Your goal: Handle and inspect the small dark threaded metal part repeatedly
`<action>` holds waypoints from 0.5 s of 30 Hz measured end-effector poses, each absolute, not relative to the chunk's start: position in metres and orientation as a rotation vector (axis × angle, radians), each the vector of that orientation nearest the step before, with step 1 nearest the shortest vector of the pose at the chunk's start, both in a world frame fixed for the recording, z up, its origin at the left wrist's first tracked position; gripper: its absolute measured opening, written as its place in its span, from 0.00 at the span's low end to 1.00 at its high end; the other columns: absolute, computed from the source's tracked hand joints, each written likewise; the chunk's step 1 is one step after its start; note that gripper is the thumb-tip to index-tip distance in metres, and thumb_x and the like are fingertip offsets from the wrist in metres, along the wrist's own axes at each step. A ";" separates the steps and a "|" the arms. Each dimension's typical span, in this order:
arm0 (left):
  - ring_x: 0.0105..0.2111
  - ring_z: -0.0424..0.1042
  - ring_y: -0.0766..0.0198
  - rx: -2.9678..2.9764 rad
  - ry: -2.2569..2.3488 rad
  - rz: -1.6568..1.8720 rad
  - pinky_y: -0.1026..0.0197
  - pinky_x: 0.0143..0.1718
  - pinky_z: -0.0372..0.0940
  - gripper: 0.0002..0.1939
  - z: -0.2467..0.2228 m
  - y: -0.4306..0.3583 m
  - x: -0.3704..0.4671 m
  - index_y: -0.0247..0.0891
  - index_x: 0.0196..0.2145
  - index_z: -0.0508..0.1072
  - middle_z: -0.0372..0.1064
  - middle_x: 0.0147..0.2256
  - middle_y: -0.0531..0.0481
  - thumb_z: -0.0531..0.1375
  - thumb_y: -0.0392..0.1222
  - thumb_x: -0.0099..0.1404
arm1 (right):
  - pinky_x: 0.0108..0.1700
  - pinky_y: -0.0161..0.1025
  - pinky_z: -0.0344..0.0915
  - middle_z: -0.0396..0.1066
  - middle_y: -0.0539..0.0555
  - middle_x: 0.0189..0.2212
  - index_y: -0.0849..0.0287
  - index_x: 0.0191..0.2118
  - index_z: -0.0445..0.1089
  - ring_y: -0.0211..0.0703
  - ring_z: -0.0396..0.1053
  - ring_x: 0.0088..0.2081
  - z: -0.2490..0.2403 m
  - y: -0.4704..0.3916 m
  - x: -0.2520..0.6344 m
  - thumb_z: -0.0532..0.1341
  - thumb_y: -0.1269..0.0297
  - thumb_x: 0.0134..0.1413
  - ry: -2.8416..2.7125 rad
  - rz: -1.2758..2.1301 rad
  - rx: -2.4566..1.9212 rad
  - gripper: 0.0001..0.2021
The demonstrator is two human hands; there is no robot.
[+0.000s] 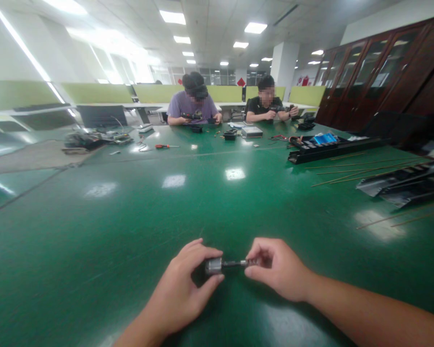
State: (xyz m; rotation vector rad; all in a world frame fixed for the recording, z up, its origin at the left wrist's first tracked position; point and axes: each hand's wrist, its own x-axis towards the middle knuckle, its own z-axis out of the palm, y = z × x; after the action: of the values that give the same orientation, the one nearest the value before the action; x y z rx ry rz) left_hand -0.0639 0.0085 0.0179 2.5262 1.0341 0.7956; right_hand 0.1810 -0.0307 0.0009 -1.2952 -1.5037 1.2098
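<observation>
Low in the middle of the head view, a short silver metal cylinder (214, 266) lies sideways just above or on the green tabletop. A thin dark shaft (232, 263) runs from its right end. My left hand (184, 279) grips the cylinder between thumb and forefinger, its other fingers curled behind. With thumb and fingertips, my right hand (278, 267) pinches the shaft's far end, where a ridged, shiny part shows. The fingers hide that tip. I cannot tell whether cylinder and shaft are one piece.
A screwdriver (162, 146) and circuit boards (97, 137) lie toward the back left. Black channel-shaped housings (332, 150) and thin rods (350, 171) occupy the right. Two people (193, 99) sit across the table (137, 207), handling tools beside small black trays (230, 136).
</observation>
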 end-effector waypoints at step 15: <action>0.33 0.75 0.66 1.058 1.528 1.392 0.59 0.45 0.74 0.08 0.027 0.073 -0.126 0.33 0.41 0.71 0.73 0.35 0.49 0.55 0.41 0.69 | 0.29 0.34 0.59 0.69 0.48 0.22 0.61 0.29 0.71 0.36 0.63 0.24 -0.003 -0.030 0.179 0.69 0.68 0.44 -1.541 1.195 -1.270 0.07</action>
State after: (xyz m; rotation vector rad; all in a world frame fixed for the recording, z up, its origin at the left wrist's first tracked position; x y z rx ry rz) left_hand -0.1258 0.0734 0.0265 1.0579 1.5283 1.3919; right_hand 0.1786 -0.0301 -0.0034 -1.2696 -1.5412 1.1948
